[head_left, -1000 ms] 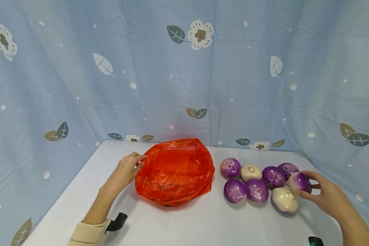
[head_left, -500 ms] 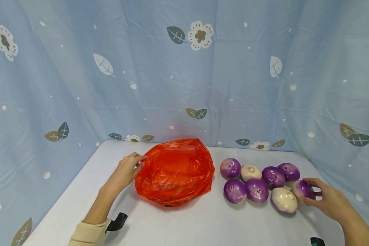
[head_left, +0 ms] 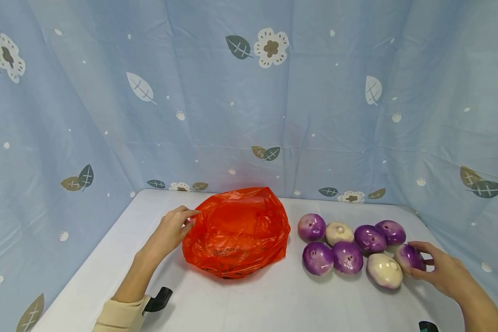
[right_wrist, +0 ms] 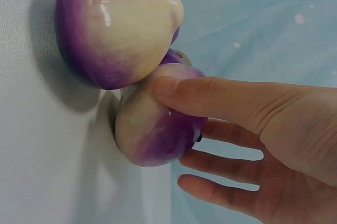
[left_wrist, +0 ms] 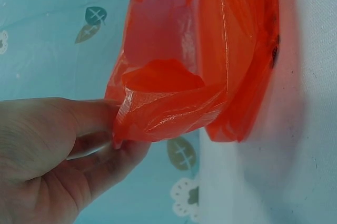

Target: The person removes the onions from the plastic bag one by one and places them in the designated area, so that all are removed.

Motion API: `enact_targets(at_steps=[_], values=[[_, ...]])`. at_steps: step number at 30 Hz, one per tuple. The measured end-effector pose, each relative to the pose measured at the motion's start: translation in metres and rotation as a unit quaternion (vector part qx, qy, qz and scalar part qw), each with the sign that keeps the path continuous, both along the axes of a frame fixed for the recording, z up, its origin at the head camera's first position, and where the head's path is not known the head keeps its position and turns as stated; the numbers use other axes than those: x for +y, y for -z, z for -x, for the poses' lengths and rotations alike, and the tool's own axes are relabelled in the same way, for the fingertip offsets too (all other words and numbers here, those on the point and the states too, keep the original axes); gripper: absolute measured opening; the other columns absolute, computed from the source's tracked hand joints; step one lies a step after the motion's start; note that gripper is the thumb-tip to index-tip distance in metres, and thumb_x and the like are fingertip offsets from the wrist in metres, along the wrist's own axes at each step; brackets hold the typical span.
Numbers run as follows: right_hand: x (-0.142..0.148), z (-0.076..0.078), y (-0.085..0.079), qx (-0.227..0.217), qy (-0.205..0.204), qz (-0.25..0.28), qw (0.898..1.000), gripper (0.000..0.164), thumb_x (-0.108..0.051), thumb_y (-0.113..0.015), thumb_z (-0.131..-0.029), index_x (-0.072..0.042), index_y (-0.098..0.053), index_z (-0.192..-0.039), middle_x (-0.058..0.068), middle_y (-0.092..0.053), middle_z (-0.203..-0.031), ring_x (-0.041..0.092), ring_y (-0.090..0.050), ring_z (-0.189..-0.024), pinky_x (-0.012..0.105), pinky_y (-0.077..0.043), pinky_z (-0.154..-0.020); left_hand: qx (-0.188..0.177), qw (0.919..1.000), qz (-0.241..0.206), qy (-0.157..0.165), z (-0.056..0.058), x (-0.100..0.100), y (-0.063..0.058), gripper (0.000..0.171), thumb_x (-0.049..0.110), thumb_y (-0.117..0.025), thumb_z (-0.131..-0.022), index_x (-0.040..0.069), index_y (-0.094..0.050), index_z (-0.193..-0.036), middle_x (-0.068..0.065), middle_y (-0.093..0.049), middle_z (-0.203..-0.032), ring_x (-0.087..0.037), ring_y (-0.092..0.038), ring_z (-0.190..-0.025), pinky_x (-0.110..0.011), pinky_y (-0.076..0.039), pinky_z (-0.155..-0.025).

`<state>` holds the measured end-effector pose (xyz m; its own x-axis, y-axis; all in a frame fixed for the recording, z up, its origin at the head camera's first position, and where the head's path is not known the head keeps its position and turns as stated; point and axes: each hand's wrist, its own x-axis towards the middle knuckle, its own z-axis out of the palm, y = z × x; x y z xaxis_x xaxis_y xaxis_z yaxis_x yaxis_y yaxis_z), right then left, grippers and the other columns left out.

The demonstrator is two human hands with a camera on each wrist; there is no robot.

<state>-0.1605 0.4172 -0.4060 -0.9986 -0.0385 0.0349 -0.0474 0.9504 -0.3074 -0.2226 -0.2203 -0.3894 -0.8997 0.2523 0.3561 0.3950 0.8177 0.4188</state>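
In the head view my left hand [head_left: 173, 229] pinches the left rim of a red plastic bag [head_left: 236, 230]. The left wrist view shows the bag's thin edge [left_wrist: 168, 110] caught between thumb and fingers. On the right, my right hand [head_left: 446, 272] grips a glossy purple-and-white onion [head_left: 408, 257] at the end of a group. Its thumb lies on the onion [right_wrist: 152, 134] in the right wrist view, with the fingers behind. A paler onion [head_left: 383, 271] sits just left of the held one, its cream tip facing me.
Several more onions, including a purple one [head_left: 347, 258] and a cream one [head_left: 339, 233], lie in two rough rows on the white table [head_left: 274, 304]. A blue patterned curtain [head_left: 216, 101] stands behind and along both sides.
My right hand and its onion have moved down and slightly to the right, away from the onion behind. My left hand and the bag have stayed put.
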Motion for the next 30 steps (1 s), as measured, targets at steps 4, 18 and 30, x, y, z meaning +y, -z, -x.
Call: enact_targets(at_steps=[4, 18, 30], values=[[-0.001, 0.0, 0.001, 0.004, -0.004, -0.001, 1.0, 0.074, -0.034, -0.083, -0.076, 0.003, -0.049, -0.13, 0.035, -0.053, -0.129, 0.05, -0.064, -0.1, 0.067, -0.041, -0.079, 0.001, 1.0, 0.001, 0.001, 0.0, 0.0, 0.0, 0.026, -0.001, -0.07, -0.086, -0.001, -0.072, -0.112, -0.014, -0.069, -0.097, -0.022, -0.067, -0.081, -0.033, -0.062, -0.067], [-0.002, 0.002, 0.001, -0.001, -0.012, -0.007, 1.0, 0.074, -0.035, -0.082, -0.076, 0.002, -0.049, -0.131, 0.036, -0.054, -0.126, 0.052, -0.062, -0.099, 0.064, -0.051, -0.074, 0.011, 0.9999, 0.01, 0.008, 0.0, -0.001, 0.002, 0.028, -0.004, -0.069, -0.085, 0.002, -0.073, -0.112, -0.009, -0.067, -0.09, -0.018, -0.062, -0.076, -0.021, -0.055, -0.059], [-0.024, -0.003, -0.015, 0.045, -0.01, -0.009, 0.999, 0.067, -0.043, -0.066, -0.091, 0.003, -0.046, -0.136, 0.043, -0.048, -0.127, 0.061, -0.048, -0.111, 0.069, -0.044, -0.082, 0.002, 0.9983, 0.05, 0.031, -0.009, 0.006, -0.001, 0.033, 0.01, -0.074, -0.086, 0.006, -0.07, -0.119, -0.015, -0.063, -0.109, -0.027, -0.065, -0.09, -0.038, -0.059, -0.074]])
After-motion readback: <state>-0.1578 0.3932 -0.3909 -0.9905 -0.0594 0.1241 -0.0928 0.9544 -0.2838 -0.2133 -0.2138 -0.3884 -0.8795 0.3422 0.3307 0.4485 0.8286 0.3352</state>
